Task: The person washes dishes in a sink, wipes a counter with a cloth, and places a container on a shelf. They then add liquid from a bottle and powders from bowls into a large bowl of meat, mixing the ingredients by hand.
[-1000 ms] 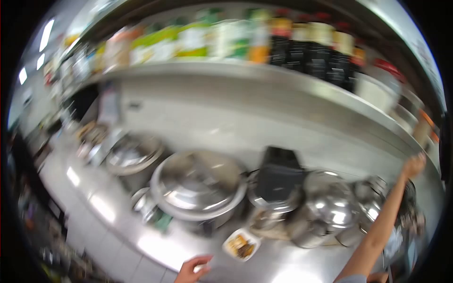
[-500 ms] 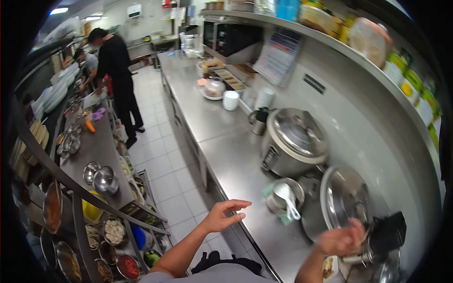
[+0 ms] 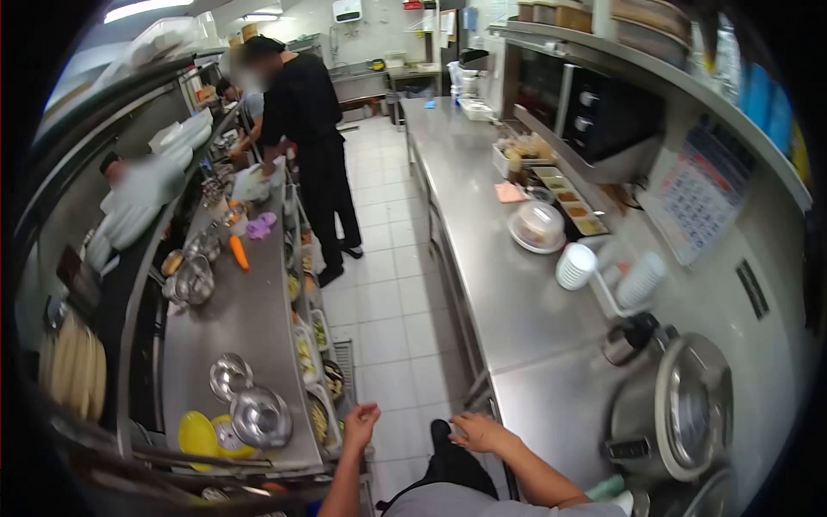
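Over the floor aisle my left hand hangs empty, its fingers loosely bent and apart. It is nearest the left counter, where shiny metal bowls and a yellow bowl sit. My right hand is also empty, fingers loosely spread, beside the edge of the right steel counter. A large rice cooker with a lid stands at the back of that counter. Neither hand touches anything.
Further up the aisle, a person in black stands at the left counter, with another person beyond. A carrot lies on that counter. White cups and a covered plate stand on the right one. Food containers line the left counter's side.
My view has swung left and moved up the aisle. My right hand has come away from the pots on the right counter, and both hands now hang over the aisle.
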A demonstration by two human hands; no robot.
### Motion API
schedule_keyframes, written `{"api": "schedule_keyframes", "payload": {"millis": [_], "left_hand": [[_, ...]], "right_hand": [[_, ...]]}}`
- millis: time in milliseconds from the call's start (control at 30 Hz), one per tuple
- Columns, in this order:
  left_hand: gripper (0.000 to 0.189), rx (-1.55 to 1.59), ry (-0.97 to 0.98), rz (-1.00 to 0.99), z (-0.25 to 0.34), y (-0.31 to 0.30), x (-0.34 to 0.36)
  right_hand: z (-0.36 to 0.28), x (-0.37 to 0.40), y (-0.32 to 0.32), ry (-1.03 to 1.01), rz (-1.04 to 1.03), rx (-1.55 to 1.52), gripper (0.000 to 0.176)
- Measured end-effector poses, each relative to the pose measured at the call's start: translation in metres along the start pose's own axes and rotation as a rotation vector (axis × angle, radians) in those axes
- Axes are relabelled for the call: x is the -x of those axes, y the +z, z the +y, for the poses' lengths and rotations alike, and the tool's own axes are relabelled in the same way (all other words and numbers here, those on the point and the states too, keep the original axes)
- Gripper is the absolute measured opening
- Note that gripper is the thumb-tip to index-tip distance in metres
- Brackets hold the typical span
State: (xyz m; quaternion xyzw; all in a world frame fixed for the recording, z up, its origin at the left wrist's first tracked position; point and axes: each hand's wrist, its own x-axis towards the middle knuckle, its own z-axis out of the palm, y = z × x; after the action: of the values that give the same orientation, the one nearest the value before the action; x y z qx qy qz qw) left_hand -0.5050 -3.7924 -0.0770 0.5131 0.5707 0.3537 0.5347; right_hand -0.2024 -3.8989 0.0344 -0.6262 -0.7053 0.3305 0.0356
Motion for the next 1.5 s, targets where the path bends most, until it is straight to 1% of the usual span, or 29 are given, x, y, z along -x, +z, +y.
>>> {"api": "schedule_keyframes", "payload": {"millis": [33,67,100,133,233,267,333,400,467,533,567,600,700,767,867,900,933,967,1033,1067,1100,1133,1167,1200,1233,1300,1367,1433,1500], "left_hand": [[0.031,-0.095,-0.056,0.054,0.006,-0.008,-0.009],[0.033,-0.145,-0.146,-0.019,0.01,-0.02,-0.025],[0.035,-0.197,-0.1,-0.061,0.022,-0.028,-0.041],[0.039,-0.174,-0.201,-0.1,0.044,-0.032,-0.057],[0.043,-0.171,-0.147,-0.068,0.101,-0.036,-0.112],[0.044,-0.178,-0.152,-0.017,0.105,-0.036,-0.138],[0.046,-0.196,-0.16,0.084,0.099,-0.039,-0.191],[0.044,-0.192,-0.245,0.091,0.094,-0.041,-0.251],[0.046,-0.161,-0.361,0.054,0.111,-0.037,-0.318],[0.049,-0.345,-0.266,-0.014,0.102,-0.047,-0.404],[0.05,-0.429,-0.221,-0.05,0.102,-0.049,-0.446],[0.056,-0.439,-0.187,-0.097,0.122,-0.051,-0.486],[0.056,-0.322,-0.115,-0.141,0.215,-0.041,-0.609],[0.054,-0.545,0.078,-0.191,0.254,-0.035,-0.702],[0.052,-0.415,0.168,-0.247,0.289,-0.016,-0.842],[0.051,-0.454,0.156,-0.229,0.273,-0.01,-0.896],[0.051,-0.494,0.144,-0.2,0.239,-0.008,-0.952],[0.051,-0.532,0.128,-0.159,0.213,-0.009,-0.992],[0.051,-0.724,-0.021,-0.133,0.194,-0.008,-1.033],[0.053,-0.847,-0.084,-0.173,0.135,-0.018,-1.065],[0.059,-0.961,-0.182,-0.201,0.111,-0.022,-1.071],[0.066,-1.041,-0.338,-0.351,0.105,-0.029,-1.068],[0.071,-1.161,-0.507,-0.623,0.08,-0.035,-1.079],[0.072,-1.148,-0.682,-0.732,0.082,-0.036,-1.076],[0.072,-1.044,-0.783,-0.664,0.082,-0.04,-1.074],[0.071,-0.826,-0.858,-0.413,0.089,-0.039,-1.084],[0.069,-0.691,-0.902,-0.283,0.117,-0.026,-1.112],[0.068,-0.617,-0.922,-0.214,0.124,-0.016,-1.152],[0.067,-0.552,-0.924,-0.168,0.121,0.0,-1.21]], "right_hand": [[0.005,-0.034,-0.014,0.105,-0.174,0.12,0.05],[0.012,-0.069,-0.032,0.102,-0.222,0.16,0.052],[0.016,-0.104,-0.051,0.106,-0.267,0.206,0.055],[0.013,-0.138,-0.078,0.034,-0.255,0.222,0.051],[0.027,-0.256,-0.122,-0.322,-0.031,-0.079,0.045],[0.028,-0.293,-0.139,-0.359,-0.008,-0.142,0.041],[0.033,-0.363,-0.158,-0.282,-0.008,0.017,0.041],[0.047,-0.433,-0.165,-0.209,-0.043,0.107,0.042],[0.083,-0.505,-0.145,-0.138,-0.123,0.131,0.043],[0.138,-0.572,-0.108,-0.121,-0.223,0.032,0.045],[0.169,-0.597,-0.092,-0.054,-0.255,0.039,0.046],[0.193,-0.61,-0.087,0.015,-0.296,0.042,0.046],[0.221,-0.64,-0.153,0.226,-0.529,0.18,0.053],[0.226,-0.664,-0.21,0.25,-0.371,-0.035,0.053],[0.232,-0.711,-0.291,0.294,-0.148,-0.368,0.051],[0.237,-0.731,-0.313,0.303,-0.077,-0.478,0.05],[0.242,-0.755,-0.333,0.294,-0.054,-0.502,0.05],[0.244,-0.78,-0.357,0.265,-0.019,-0.534,0.05],[0.25,-0.837,-0.407,0.202,0.033,-0.594,0.049],[0.257,-0.871,-0.429,0.182,0.025,-0.631,0.047],[0.272,-0.913,-0.46,0.147,0.037,-0.597,0.047],[0.28,-0.951,-0.481,0.118,0.034,-0.578,0.047],[0.285,-0.984,-0.499,0.094,0.025,-0.563,0.046],[0.288,-1.021,-0.525,0.06,0.032,-0.573,0.046],[0.278,-1.056,-0.57,0.024,0.042,-0.581,0.045],[0.269,-1.126,-0.648,-0.03,0.037,-0.473,0.045],[0.276,-1.209,-0.7,-0.058,0.064,-0.413,0.045],[0.287,-1.296,-0.738,-0.058,0.109,-0.397,0.045],[0.31,-1.375,-0.756,0.003,0.184,-0.006,0.045]]}}
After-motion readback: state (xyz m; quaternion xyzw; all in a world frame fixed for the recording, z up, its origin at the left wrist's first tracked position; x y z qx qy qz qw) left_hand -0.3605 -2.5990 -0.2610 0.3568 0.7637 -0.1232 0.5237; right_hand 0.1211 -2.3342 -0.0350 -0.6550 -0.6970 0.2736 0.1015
